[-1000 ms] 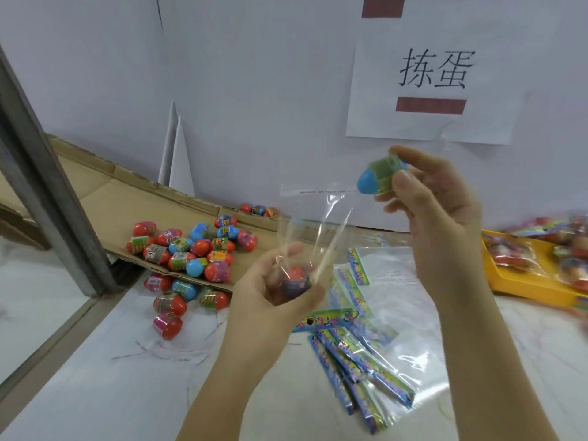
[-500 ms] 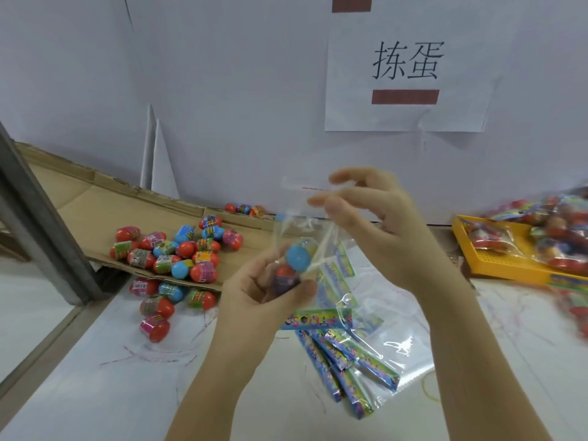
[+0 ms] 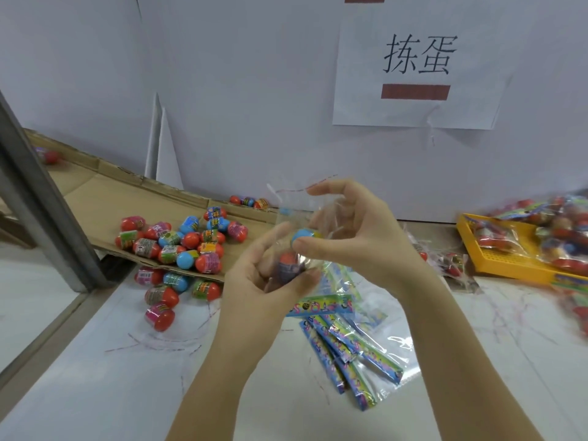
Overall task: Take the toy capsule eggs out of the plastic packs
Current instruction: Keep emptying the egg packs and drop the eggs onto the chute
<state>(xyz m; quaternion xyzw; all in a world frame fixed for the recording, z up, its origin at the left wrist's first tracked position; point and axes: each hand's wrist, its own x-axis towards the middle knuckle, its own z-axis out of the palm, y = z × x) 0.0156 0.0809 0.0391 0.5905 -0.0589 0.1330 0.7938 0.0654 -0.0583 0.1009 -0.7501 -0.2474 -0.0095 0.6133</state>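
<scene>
My left hand [image 3: 264,281] grips the bottom of a clear plastic pack [image 3: 288,202], and a red capsule egg [image 3: 288,261] sits inside it between my fingers. My right hand [image 3: 366,237] is right against the pack's upper part. Its thumb pinches a blue capsule egg [image 3: 302,235], and its curled fingers show through the plastic at the mouth. Whether the blue egg is inside the film or just outside it is unclear. Both hands are held above the white table [image 3: 95,377].
Several loose eggs [image 3: 187,240] lie on a cardboard sheet [image 3: 105,198] and the table at left. Emptied packs with colourful header strips [image 3: 346,342] lie under my hands. A yellow tray [image 3: 509,259] with full packs [image 3: 566,230] sits at right. A grey post [image 3: 41,202] stands at far left.
My right hand has come down from beside the wall sign with the blue egg and now meets the pack in my left hand. The left hand has kept its hold.
</scene>
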